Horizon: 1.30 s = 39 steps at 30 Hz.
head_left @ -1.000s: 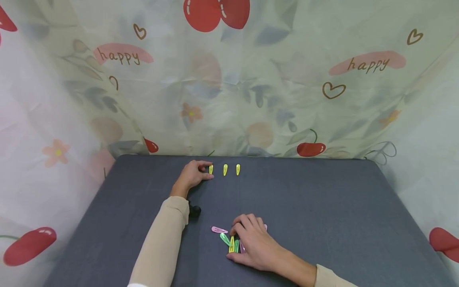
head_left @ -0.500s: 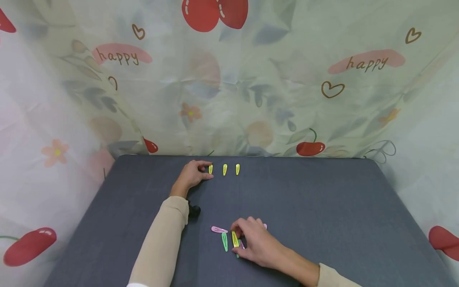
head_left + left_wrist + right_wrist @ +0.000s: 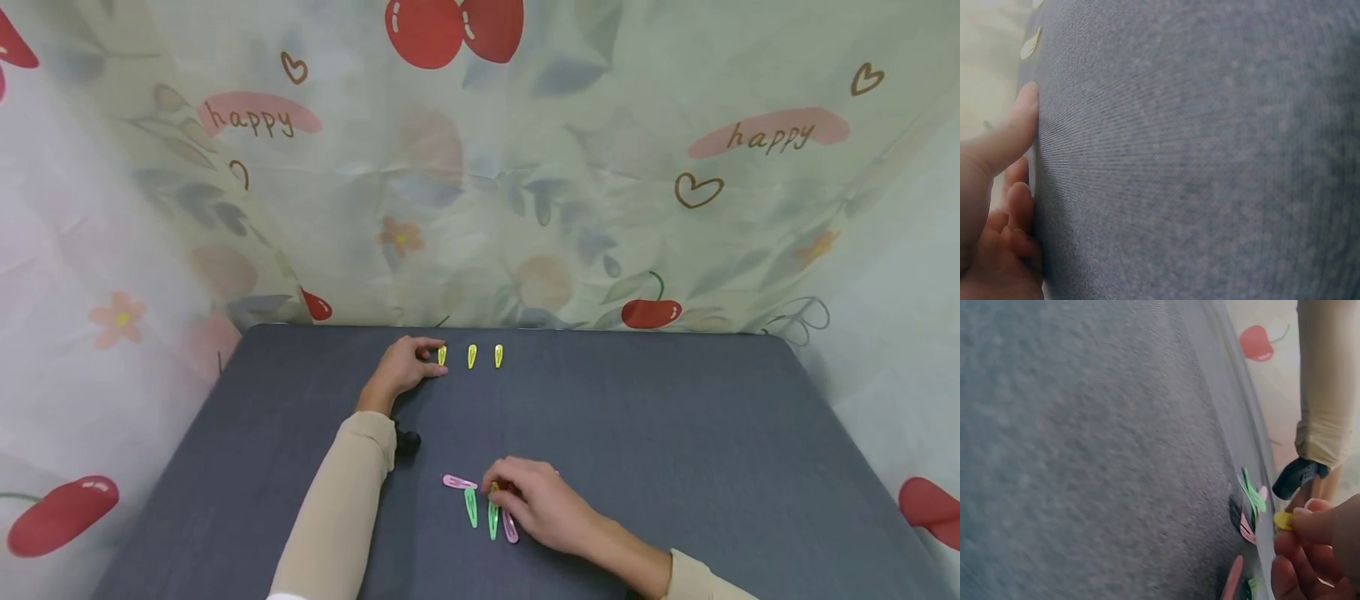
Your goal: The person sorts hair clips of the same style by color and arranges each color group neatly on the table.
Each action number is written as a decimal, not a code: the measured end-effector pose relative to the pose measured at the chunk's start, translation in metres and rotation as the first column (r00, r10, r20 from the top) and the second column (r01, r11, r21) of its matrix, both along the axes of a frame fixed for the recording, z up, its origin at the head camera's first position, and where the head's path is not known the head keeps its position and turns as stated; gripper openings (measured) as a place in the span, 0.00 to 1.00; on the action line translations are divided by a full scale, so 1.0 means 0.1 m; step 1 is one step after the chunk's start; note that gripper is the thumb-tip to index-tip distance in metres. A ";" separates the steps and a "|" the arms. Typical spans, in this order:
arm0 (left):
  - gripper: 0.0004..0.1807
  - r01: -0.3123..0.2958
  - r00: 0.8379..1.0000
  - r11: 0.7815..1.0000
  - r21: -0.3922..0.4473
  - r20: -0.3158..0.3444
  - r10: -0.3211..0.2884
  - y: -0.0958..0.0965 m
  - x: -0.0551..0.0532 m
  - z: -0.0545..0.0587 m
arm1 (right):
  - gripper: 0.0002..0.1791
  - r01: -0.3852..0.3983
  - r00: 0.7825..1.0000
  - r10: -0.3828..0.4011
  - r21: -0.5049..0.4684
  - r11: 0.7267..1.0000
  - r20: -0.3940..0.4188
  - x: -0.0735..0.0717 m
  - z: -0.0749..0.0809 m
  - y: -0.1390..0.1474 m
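Observation:
In the head view, my left hand (image 3: 405, 364) is at the table's far side, finger and thumb at the two ends of a yellow hair clip (image 3: 442, 357). Two more yellow clips, a middle one (image 3: 472, 357) and a right one (image 3: 498, 357), lie in line with it. Nearer, my right hand (image 3: 546, 505) pinches another yellow hair clip (image 3: 1282, 520) between thumb and fingers, mostly covered from above. Beneath and beside this hand lie two green clips (image 3: 471, 508), a purple-pink clip (image 3: 511, 527) and a pink clip (image 3: 459, 482). The left wrist view hides the left hand's clip.
A dark grey cloth-covered table (image 3: 637, 417) reaches back to a printed curtain (image 3: 570, 208). Black wrist gear (image 3: 407, 442) sits at the left cuff. A sliver of pink shows behind the right hand.
My right hand has picked the yellow clip out of the pile and tilted it, uncovering the green and purple-pink clips. One green clip has turned more upright. The left hand stays put.

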<state>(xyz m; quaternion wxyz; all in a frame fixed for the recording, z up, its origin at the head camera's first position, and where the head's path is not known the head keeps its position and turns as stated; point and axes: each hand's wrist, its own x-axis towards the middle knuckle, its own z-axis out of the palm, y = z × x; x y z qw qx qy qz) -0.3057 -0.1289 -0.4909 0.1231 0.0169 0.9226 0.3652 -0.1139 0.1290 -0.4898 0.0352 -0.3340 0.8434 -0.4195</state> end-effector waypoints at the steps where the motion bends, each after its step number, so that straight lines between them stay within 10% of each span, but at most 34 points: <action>1: 0.29 0.001 1.000 1.000 0.000 -0.001 -0.001 0.00 0.00 0.00 | 0.05 0.009 1.000 -0.009 -0.010 1.000 0.010 -0.01 0.00 0.00; 14: 0.29 0.004 1.000 1.000 -0.001 0.004 -0.003 -0.02 0.01 0.01 | 0.11 0.069 0.985 -0.036 0.192 0.979 -0.171 -0.20 0.08 0.06; 23: 0.30 0.018 1.000 1.000 0.004 0.017 -0.018 -0.03 -0.01 0.03 | 0.04 0.172 0.985 -0.173 0.064 0.983 0.002 -0.55 0.26 0.17; 39: 0.30 0.000 1.000 1.000 0.002 0.012 0.000 -0.01 0.00 0.01 | 0.06 0.490 0.871 -0.491 0.036 0.871 0.033 -1.48 -0.05 0.34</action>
